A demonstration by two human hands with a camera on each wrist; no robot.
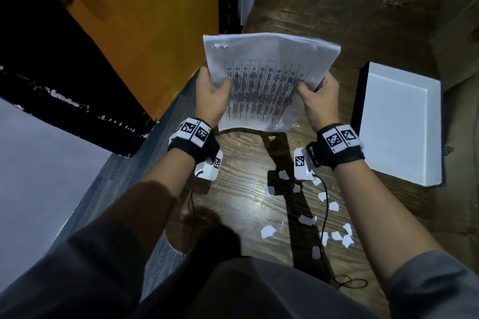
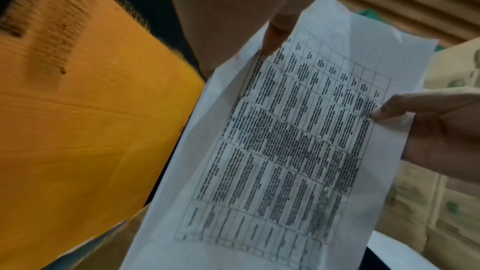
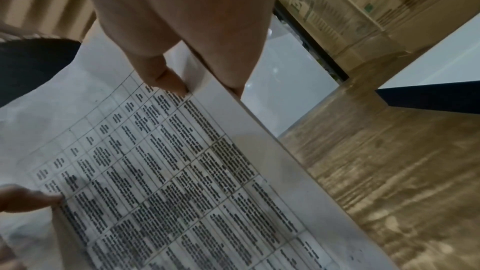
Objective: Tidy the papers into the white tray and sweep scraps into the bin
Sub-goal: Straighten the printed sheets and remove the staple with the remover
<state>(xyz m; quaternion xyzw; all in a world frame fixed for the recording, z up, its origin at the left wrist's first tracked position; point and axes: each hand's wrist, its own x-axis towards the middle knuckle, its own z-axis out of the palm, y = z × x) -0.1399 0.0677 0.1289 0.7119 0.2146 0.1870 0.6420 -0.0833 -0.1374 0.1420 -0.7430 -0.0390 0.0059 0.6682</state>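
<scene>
White papers between both hands' fingers

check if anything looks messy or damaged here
Torn white scraps lie scattered on the wooden table. The papers both hands hold are curled, with a small tear near one top corner.

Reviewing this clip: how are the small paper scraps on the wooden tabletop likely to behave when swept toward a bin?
The paper scraps look thin and very light, so they would probably scatter or flutter if swept fast. Several have curled edges, so they may catch rather than slide. They lie spread apart on the wooden tabletop, so gathering likely takes several passes.
</scene>
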